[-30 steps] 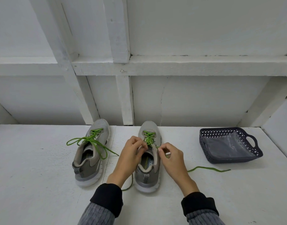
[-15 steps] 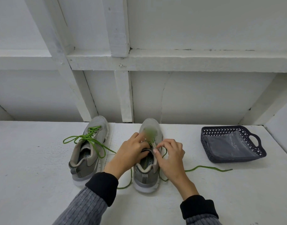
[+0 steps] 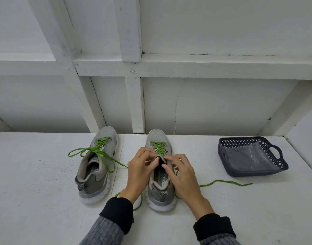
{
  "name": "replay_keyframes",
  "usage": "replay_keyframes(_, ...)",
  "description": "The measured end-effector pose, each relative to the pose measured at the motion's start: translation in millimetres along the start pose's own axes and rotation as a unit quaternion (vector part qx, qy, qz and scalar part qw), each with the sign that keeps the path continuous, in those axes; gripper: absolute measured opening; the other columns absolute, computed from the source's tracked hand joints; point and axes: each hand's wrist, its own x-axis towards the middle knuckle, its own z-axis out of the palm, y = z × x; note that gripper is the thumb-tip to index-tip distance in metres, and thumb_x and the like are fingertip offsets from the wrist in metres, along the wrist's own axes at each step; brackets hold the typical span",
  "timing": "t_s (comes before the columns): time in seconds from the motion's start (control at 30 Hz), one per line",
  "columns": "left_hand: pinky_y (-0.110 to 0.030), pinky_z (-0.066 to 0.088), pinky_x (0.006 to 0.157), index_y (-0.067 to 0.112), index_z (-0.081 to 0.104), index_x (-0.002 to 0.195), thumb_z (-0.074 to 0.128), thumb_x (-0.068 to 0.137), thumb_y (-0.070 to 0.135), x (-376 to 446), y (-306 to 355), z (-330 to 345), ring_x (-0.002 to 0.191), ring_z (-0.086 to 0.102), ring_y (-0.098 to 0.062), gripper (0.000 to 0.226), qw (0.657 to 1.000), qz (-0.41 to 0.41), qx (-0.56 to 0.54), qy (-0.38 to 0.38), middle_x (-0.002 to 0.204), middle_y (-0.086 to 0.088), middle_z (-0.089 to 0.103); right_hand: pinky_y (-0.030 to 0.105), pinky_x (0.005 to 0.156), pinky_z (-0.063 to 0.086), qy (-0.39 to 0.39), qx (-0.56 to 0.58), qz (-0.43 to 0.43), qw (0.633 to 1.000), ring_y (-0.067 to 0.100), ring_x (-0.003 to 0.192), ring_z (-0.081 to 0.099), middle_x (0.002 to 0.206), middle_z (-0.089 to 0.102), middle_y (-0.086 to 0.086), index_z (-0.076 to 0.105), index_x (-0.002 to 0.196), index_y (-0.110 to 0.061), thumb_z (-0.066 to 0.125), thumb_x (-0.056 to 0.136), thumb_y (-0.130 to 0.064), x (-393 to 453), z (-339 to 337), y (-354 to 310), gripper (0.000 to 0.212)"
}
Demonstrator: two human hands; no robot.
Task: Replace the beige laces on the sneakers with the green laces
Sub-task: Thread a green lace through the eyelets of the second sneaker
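White painted wooden beams form the wall [image 3: 222, 106] behind a rough white surface [image 3: 36, 191]; a dark perforated plastic basket [image 3: 222, 156] sits near its right edge; two grey mesh sneakers, the left sneaker [image 3: 97, 167] and the right sneaker [image 3: 160, 188], stand at the back-centre, threaded with green laces [image 3: 224, 182]; the left hand [image 3: 140, 171] and right hand [image 3: 182, 174] pinch the right sneaker's tongue [image 3: 159, 159].

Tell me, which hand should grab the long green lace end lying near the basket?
The right hand, probably. That lace end trails off the right sneaker toward the basket, on its side. The left hand would have to cross over.
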Motion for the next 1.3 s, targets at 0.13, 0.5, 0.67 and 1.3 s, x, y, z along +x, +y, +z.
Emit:
replay_keyframes(0.13, -0.016, 0.053, 0.073, 0.016, 0.073, 0.083, 0.077, 0.081, 0.006, 5, -5, -1, 0.084, 0.064, -0.006, 0.011, 0.999, -0.017, -0.033, -0.028, 0.092, 0.016, 0.061, 0.019, 0.079, 0.046, 0.024, -0.113, -0.054, 0.992, 0.009, 0.098, 0.051, 0.11, 0.05, -0.004, 0.064, 0.107, -0.018, 0.065, 0.09, -0.027, 12, 1, 0, 0.019)
replay_keyframes(0.5, -0.027, 0.046, 0.043, 0.028, 0.061, 0.093, 0.058, 0.081, 0.056, 26, -6, -37, 0.084, 0.059, -0.011, 0.031, 0.899, 0.275, 0.309, -0.144, 0.11, 0.011, 0.059, 0.028, 0.087, 0.048, 0.136, -0.202, -0.239, 0.94, 0.024, 0.094, 0.056, 0.099, 0.064, 0.015, 0.065, 0.1, 0.004, 0.053, 0.093, -0.006, 9, 16, 13, 0.017)
replay_keyframes(0.67, -0.025, 0.054, 0.059, 0.014, 0.064, 0.095, 0.051, 0.091, 0.032, 26, -11, -28, 0.097, 0.059, -0.01, 0.022, 0.902, 0.311, 0.253, -0.162, 0.111, 0.004, 0.065, 0.025, 0.088, 0.048, 0.128, -0.208, -0.219, 0.945, 0.024, 0.093, 0.057, 0.1, 0.065, 0.014, 0.066, 0.102, 0.004, 0.053, 0.094, -0.008, 8, 17, 21, 0.019)
replay_keyframes(1.3, -0.025, 0.055, 0.082, 0.019, 0.071, 0.096, 0.075, 0.083, 0.007, -5, -1, -6, 0.091, 0.068, -0.01, 0.018, 0.997, -0.026, -0.068, -0.017, 0.093, 0.009, 0.071, 0.012, 0.086, 0.046, 0.149, -0.05, -0.098, 0.983, 0.009, 0.092, 0.059, 0.096, 0.067, 0.002, 0.068, 0.101, -0.007, 0.073, 0.081, -0.001, 5, 14, 9, 0.021)
